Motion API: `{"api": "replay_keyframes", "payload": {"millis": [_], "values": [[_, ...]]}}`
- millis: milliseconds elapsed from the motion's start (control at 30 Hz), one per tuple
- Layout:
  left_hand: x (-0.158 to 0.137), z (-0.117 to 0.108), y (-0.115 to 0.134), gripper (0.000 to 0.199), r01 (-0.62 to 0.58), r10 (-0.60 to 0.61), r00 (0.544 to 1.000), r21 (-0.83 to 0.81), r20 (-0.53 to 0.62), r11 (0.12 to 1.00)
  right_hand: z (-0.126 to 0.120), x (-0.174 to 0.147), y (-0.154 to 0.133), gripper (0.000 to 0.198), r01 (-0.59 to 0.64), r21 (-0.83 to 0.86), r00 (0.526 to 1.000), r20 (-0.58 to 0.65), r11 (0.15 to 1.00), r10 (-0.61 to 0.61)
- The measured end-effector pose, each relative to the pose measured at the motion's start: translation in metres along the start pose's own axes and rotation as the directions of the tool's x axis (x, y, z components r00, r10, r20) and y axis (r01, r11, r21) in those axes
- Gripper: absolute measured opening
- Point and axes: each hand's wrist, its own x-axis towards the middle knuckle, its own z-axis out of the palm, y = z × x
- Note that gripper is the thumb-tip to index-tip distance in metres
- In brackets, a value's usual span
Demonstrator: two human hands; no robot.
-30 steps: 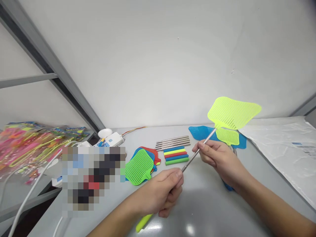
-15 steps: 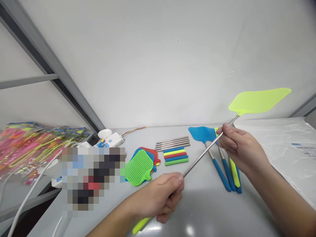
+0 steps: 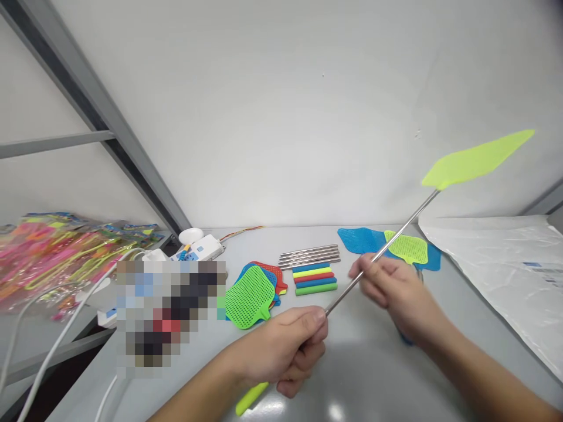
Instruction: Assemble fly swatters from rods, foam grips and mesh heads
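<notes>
Gripping, left hand: closed round the yellow swatter low down, its handle poking out beneath.
Pinching, right hand: thumb and fingers on the metal shaft.
Swatter head: raised above the table, tilted.

Swatter: head of yellow-green plastic, shaft of smooth, shiny metal, grip plastic-looking. Loose rods, bright metal; loose grips, smooth and matt; stacked heads, perforated plastic. Tabletop smooth, glossy; white wrapping creased, film-like.
</notes>
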Motion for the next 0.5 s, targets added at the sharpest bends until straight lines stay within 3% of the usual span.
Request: {"api": "replay_keyframes", "payload": {"millis": [133, 267, 333, 400, 500], "values": [[0.0, -0.001, -0.004, 0.037, 0.026, -0.026, 1.0, 0.018, -0.001, 0.999, -0.033, 0.01, -0.008, 0.04, 0.071, 0.122, 0.979, -0.196, 0.99, -0.046], [0.002, -0.005, -0.009, 0.038, 0.011, -0.012, 1.0, 0.029, 0.009, 1.0, -0.027, 0.011, -0.001, 0.038, 0.12, 0.166, 0.966, -0.247, 0.979, -0.077], [0.003, -0.005, -0.01, 0.037, 0.0, 0.0, 1.0, 0.026, 0.003, 1.0, -0.01, 0.006, 0.006, 0.037, 0.077, 0.171, 0.982, -0.182, 0.982, -0.046], [0.003, -0.006, -0.008, 0.036, -0.006, 0.006, 1.0, 0.014, 0.006, 1.0, 0.008, 0.0, 0.012, 0.038, -0.018, 0.156, 0.999, -0.034, 0.988, 0.023], [0.002, -0.006, -0.006, 0.036, -0.017, 0.017, 1.0, 0.014, 0.014, 1.0, 0.021, -0.007, 0.014, 0.04, -0.065, 0.123, 0.994, 0.098, 0.99, 0.053]]}}
